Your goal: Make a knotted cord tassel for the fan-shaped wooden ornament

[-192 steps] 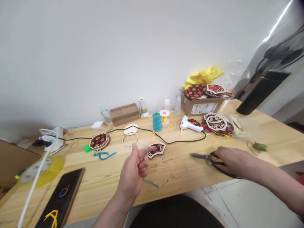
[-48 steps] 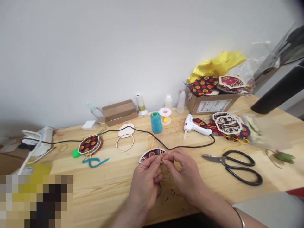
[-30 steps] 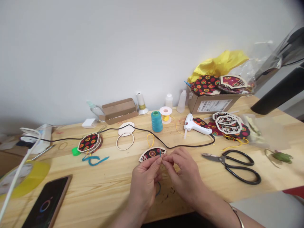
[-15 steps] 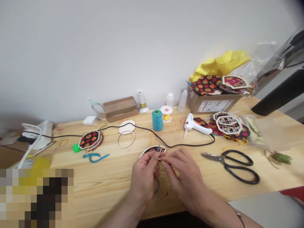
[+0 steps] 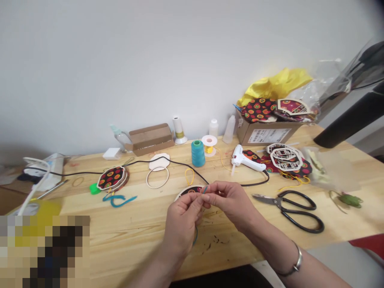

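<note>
My left hand (image 5: 183, 218) and my right hand (image 5: 232, 202) meet over the middle of the wooden table (image 5: 129, 232). Both pinch a thin blue cord (image 5: 205, 189); its end sticks up between the fingertips and a loop hangs below my left hand. Just behind the fingers lies a fan-shaped wooden ornament (image 5: 189, 191) with red patterned fabric and a yellow loop (image 5: 189, 175). It is partly hidden by my fingers.
Black scissors (image 5: 292, 208) lie right of my hands. A white glue gun (image 5: 244, 159) with a black cable, a teal thread spool (image 5: 197, 153), a wooden ring (image 5: 157, 177), stacked ornaments (image 5: 112, 178) and a cardboard box (image 5: 265, 134) stand further back.
My right hand let go of the scissors and joined the left at the blue cord. In the last second both hands rose slightly and the cord end came up between the fingertips.
</note>
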Tool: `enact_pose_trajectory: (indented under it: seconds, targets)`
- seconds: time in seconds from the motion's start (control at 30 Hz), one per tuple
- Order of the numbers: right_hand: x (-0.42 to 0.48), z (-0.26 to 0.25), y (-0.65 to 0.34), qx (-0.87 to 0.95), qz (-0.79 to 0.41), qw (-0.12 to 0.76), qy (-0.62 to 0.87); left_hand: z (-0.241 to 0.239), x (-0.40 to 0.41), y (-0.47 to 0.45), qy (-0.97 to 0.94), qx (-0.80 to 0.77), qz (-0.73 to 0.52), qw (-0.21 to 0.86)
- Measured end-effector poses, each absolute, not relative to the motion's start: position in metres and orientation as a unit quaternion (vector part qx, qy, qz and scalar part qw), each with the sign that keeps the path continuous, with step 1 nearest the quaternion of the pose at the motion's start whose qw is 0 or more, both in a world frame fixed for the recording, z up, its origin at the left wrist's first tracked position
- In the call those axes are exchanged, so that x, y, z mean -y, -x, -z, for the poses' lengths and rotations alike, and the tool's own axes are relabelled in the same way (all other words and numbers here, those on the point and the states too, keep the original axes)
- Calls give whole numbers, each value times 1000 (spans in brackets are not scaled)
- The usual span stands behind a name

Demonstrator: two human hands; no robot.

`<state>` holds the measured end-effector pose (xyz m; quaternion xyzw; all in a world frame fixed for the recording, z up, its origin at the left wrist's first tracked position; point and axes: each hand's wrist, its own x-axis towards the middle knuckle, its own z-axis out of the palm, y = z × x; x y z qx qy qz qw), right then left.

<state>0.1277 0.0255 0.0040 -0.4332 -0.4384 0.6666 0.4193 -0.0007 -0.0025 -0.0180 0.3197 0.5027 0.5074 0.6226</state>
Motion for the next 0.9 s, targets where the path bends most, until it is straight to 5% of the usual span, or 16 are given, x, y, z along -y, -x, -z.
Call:
enact_pose_trajectory:
  seconds: [0.9]
  targets:
    - [-27, 5, -128, 398, -688, 454, 403, 10, 4, -2, -296, -500, -506, 638]
